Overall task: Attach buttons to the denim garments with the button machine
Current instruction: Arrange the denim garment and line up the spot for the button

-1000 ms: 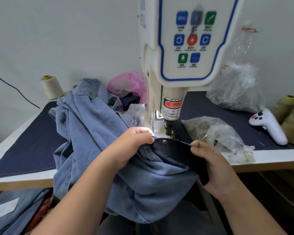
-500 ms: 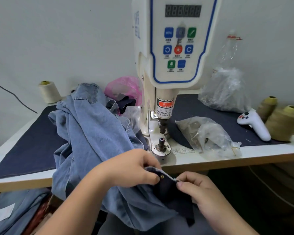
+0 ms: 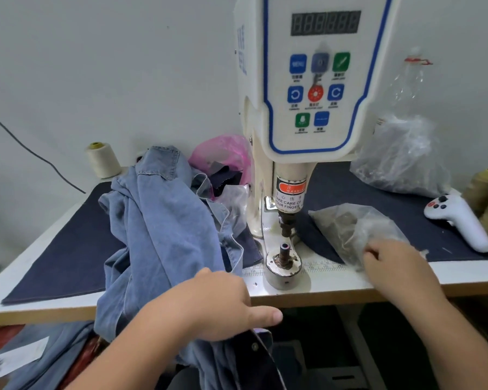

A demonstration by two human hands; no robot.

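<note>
A cream thread cone [image 3: 101, 160] stands at the far left of the table [image 3: 26, 257], and beside it the light denim garment [image 3: 158, 235] lies heaped on the dark cloth and spills over the front edge. There the left hand [image 3: 220, 302] grips its lower folds below the table edge, thumb stretched out, just above a fastened button [image 3: 254, 346] on the dark inner band. To the right stands the button machine [image 3: 302, 114] with its bare lower die [image 3: 284, 256], then the right hand [image 3: 392, 266] with fingers curled into a clear plastic bag [image 3: 355, 229], whether pinching anything inside cannot be told, and a white controller [image 3: 462, 220] lies beyond.
</note>
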